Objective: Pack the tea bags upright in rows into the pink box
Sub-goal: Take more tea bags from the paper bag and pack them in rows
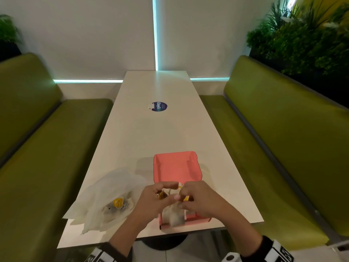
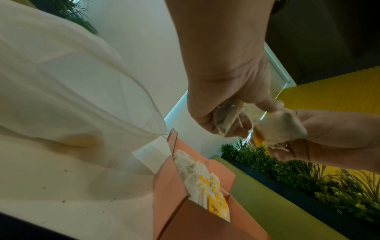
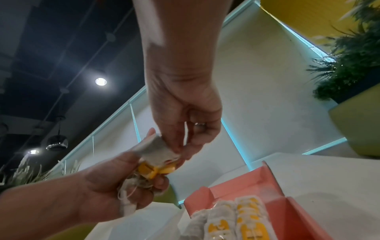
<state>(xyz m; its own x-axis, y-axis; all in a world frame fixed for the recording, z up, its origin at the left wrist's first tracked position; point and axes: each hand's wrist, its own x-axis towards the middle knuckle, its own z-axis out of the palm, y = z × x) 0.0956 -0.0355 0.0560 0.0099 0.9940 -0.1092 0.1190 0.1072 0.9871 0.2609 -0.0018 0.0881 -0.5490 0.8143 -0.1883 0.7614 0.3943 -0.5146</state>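
Nearest the head camera, the left hand (image 1: pixel 151 200) grips a clump of tea bags (image 3: pixel 144 170) while the right hand (image 1: pixel 196 200) pinches one tea bag (image 3: pixel 157 150) off its top, just above the pink box (image 1: pixel 177 167). The wrist views show what the hands hide from the head view: rows (image 3: pixel 232 220) already standing in the box below the grip. Left to pack, I judge, are the held clump and a few bags in the plastic bag (image 1: pixel 105 195) beside the left hand.

From the head view, both hands sit right over the near half of the pink box (image 1: pixel 177 165), so the rows inside it are hidden there. The small print on the yellow tags of the packed tea bags (image 3: pixel 249 216) is way too blurry to read. Beside the box, the loose tea bags in the white plastic bag (image 1: pixel 105 195) only show as smudges through it.
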